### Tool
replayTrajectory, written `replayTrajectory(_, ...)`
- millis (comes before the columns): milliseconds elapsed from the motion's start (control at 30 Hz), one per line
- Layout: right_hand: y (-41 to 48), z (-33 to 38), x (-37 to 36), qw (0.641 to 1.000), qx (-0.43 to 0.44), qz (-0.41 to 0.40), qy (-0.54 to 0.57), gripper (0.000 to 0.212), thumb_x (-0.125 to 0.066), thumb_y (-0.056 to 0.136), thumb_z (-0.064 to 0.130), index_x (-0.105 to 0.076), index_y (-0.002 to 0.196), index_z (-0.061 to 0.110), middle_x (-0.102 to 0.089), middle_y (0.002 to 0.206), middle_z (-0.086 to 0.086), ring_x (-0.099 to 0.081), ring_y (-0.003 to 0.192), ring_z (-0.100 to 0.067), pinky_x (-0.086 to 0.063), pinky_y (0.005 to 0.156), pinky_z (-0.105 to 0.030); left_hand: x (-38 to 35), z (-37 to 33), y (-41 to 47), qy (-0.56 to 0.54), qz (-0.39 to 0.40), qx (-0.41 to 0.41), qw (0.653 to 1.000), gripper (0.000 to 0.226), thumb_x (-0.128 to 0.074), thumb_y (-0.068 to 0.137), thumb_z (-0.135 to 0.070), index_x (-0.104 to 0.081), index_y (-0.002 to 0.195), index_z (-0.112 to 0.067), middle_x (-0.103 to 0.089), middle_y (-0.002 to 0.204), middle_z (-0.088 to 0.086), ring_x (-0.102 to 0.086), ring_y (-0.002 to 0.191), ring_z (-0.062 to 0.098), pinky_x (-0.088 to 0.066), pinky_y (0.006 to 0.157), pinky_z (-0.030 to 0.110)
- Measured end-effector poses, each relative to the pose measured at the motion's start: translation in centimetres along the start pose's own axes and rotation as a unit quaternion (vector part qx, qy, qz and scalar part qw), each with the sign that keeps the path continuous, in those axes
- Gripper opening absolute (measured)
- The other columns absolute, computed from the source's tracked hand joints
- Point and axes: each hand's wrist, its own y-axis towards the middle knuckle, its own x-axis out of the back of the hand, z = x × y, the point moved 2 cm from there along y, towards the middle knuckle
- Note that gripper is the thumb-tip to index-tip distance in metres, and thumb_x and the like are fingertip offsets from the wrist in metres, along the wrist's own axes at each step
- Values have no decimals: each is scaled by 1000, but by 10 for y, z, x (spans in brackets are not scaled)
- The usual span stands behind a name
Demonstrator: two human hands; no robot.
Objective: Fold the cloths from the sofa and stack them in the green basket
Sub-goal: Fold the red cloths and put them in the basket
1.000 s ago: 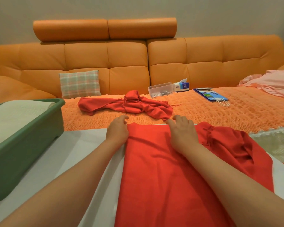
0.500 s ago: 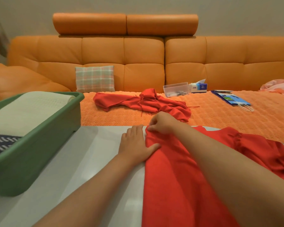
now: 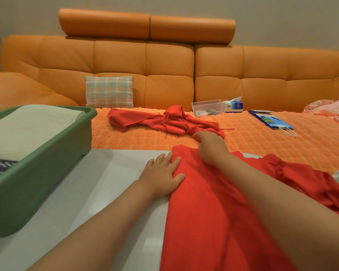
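Left hand (image 3: 161,178) flat — right hand (image 3: 209,147) grips crumpled cloth (image 3: 164,122).

**Desk:** What lies outside the job on your feed?

**Operator:** Centre left, I see a plaid cushion (image 3: 109,92), upright. Right of centre: a clear plastic box (image 3: 206,107) just beside a tissue box (image 3: 234,106). Further right: a blue paper bag (image 3: 270,122), flat. These three lie on an orange knitted cover (image 3: 282,145).

**Desk:** Lower frame?

**Operator:** I read a white table (image 3: 98,182), lower left to centre.
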Motion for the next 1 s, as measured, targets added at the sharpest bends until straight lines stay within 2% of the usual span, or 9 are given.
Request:
replayTrajectory(100, -24, -30, 11, 998, 24, -39, 36, 38, -51, 93, 13, -65, 126, 24, -62, 132, -2, -55, 122, -27, -42, 104, -41, 16, -8, 6, 19, -43, -17, 999, 68, -29, 89, -53, -34, 152, -28, -4, 165, 1, -6, 150, 22, -10, 120, 41)
replayTrajectory(200, -50, -48, 5, 994, 78, 59, 46, 40, -50, 100, 24, -57, 139, 22, -51, 148, 0, -45, 136, -20, -31, 112, -30, 22, -34, 14, -2, -141, -40, 989, 50, -38, 92, -39, -53, 136, -20, -29, 157, 4, -26, 141, 24, -25, 113, 38)
replayTrajectory(300, -60, -73, -2, 985, 43, 170, -12, 51, -34, 107, 38, -31, 156, 24, -23, 164, -4, -21, 150, -19, -13, 122, -31, 3, -50, 20, -14, -96, -67, 993, 54, -40, 100, -42, -40, 149, -20, -28, 159, 2, -24, 145, 21, -23, 117, 38)
replayTrajectory(467, -62, -102, 1, 970, -67, 216, -94, 60, -17, 106, 48, -8, 160, 24, -1, 167, -12, -1, 154, -27, -5, 124, -46, -8, -37, 18, 8, 40, -3, 999, 75, -26, 99, -61, -4, 159, -24, 4, 166, 0, 4, 153, 19, -2, 123, 45)
replayTrajectory(667, -82, -82, 22, 971, -42, 149, -182, 59, -22, 105, 36, -11, 159, 15, 2, 166, -16, 5, 153, -29, 0, 124, -44, 0, -47, -8, 112, -37, -33, 992, 64, -19, 102, -50, -22, 156, -14, -11, 165, 5, -7, 152, 21, -4, 123, 43)
replayTrajectory(767, -104, -54, 36, 978, -5, 146, -148, 58, -29, 105, 34, -16, 158, 15, 0, 166, -15, 2, 154, -29, -2, 124, -43, 5, -61, -34, 67, -96, -139, 983, 72, -9, 89, -43, -48, 143, -15, -38, 155, 5, -33, 144, 25, -22, 118, 39)
replayTrajectory(833, -123, -34, 42, 983, 2, 154, -102, 58, -32, 105, 36, -19, 158, 17, -2, 166, -14, -1, 154, -28, -5, 124, -42, 5, -69, -51, 11, -127, -181, 975, 58, -24, 92, -39, -59, 131, -14, -52, 143, 5, -46, 132, 24, -34, 111, 37)
replayTrajectory(900, -146, -13, 43, 984, -6, 173, -33, 58, -33, 106, 37, -19, 158, 17, -3, 166, -14, -3, 154, -28, -8, 124, -42, 1, -74, -70, -16, -98, -185, 978, 54, -35, 95, -44, -55, 137, -15, -49, 145, 2, -45, 132, 19, -34, 112, 33)
replayTrajectory(1000, -186, 9, 41, 980, -12, 198, 33, 60, -32, 106, 42, -16, 159, 20, -2, 167, -13, -3, 154, -26, -8, 124, -43, -6, -74, -97, 21, -38, -160, 986, 88, -17, 83, -71, -33, 153, -20, -27, 161, 0, -23, 148, 15, -17, 121, 32)
